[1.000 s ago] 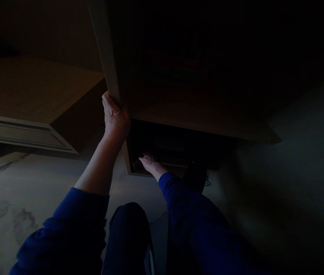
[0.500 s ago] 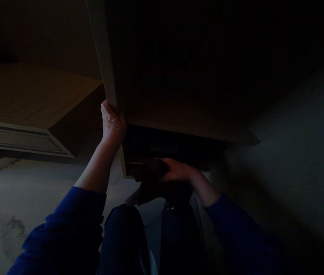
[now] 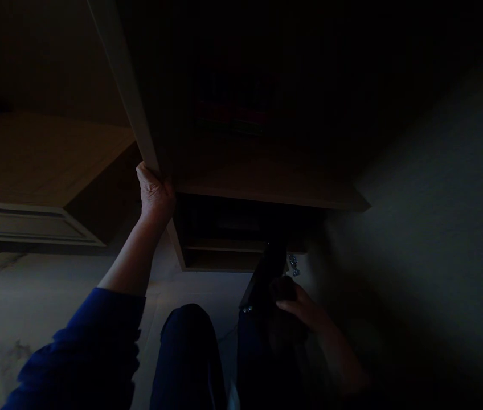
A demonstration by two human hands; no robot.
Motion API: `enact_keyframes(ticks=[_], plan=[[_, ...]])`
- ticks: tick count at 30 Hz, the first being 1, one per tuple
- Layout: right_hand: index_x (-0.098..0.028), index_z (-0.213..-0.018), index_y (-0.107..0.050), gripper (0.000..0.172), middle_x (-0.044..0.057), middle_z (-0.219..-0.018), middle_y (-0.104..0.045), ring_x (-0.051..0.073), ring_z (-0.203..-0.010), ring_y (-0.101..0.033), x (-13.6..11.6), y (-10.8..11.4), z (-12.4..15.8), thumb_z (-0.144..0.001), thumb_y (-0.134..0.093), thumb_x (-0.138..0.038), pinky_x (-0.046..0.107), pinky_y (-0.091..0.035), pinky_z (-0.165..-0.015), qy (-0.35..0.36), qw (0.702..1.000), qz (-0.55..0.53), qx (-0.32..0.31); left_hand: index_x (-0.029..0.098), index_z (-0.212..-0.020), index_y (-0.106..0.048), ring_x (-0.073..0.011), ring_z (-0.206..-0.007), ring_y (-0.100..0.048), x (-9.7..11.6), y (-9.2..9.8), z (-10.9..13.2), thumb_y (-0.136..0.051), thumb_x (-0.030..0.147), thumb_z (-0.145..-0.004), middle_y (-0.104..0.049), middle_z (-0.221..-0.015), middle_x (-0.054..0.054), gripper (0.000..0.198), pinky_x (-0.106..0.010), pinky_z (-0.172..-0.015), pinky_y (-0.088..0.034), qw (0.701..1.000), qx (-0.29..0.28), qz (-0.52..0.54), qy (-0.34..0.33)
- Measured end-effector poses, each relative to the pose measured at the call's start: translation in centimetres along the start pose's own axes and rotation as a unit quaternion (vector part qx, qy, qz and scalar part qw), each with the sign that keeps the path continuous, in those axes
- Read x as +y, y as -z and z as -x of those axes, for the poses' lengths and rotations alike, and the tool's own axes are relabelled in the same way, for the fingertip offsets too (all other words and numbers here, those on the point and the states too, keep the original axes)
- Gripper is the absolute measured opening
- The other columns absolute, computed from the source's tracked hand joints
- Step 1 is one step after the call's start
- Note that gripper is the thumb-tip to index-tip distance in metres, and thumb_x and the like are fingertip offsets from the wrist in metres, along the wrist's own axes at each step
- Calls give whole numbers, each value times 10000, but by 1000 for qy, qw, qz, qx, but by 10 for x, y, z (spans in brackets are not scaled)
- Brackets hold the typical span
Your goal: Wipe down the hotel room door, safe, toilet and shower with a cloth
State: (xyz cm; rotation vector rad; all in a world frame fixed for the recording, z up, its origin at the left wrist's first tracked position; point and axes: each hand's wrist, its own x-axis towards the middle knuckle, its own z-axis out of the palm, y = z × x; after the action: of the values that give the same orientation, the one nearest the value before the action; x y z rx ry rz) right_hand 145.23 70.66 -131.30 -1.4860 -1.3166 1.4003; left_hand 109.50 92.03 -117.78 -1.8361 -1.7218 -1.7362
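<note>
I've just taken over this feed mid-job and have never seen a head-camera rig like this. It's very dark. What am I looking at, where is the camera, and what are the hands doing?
There is no machine here: a person wears one camera on the head, looking forward and down at their own arms, knees and the floor. The left hand, in a blue sleeve, grips the edge of an open cabinet door. Behind it is a low wooden cabinet with a dim shelf; its contents are too dark to tell. The right hand is down near the knees, closed on a dark object; I cannot tell what it is. Another wooden unit stands at left.
</note>
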Motion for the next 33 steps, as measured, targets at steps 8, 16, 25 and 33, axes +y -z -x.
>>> enact_keyframes(ticks=[8, 16, 25, 33], plan=[[-192, -1059, -575, 488, 59, -1060, -669, 249, -1052, -610, -20, -55, -79, -613, -699, -347, 396, -468, -949, 98, 992, -73, -35, 60, -1206, -319, -297, -1100, -513, 7, 2, -1, -471, 148, -756, -482, -1180, -241, 483, -464, -988, -421, 999, -1, -32, 10], [-184, -1065, -551, 514, 80, -1100, -667, 238, -1071, -616, -36, -68, -167, -601, -680, -364, 397, -446, -1007, 150, 987, -23, 43, 80, -1190, -313, -296, -1064, -526, 9, 2, 0, -460, 190, -762, -485, -1153, -228, 466, -467, -966, -436, 999, -2, -33, 24], [-183, -1051, -575, 466, 95, -1086, -667, 262, -1070, -622, -54, -62, -222, -625, -718, -305, 408, -464, -981, 129, 985, 42, 110, 91, -1156, -324, -297, -1052, -536, 6, 3, 0, -451, 233, -773, -495, -1118, -228, 427, -475, -943, -456, 999, 1, -37, 11], [-115, -1219, -452, 515, 185, -1218, -603, 261, -1171, -572, -57, -118, -222, -768, -637, -281, 380, -427, -1023, 125, 971, 65, 195, 94, -1172, -298, -308, -1027, -548, 16, 9, 0, -461, 212, -792, -500, -1144, -234, 430, -501, -973, -427, 998, -23, -36, 44]])
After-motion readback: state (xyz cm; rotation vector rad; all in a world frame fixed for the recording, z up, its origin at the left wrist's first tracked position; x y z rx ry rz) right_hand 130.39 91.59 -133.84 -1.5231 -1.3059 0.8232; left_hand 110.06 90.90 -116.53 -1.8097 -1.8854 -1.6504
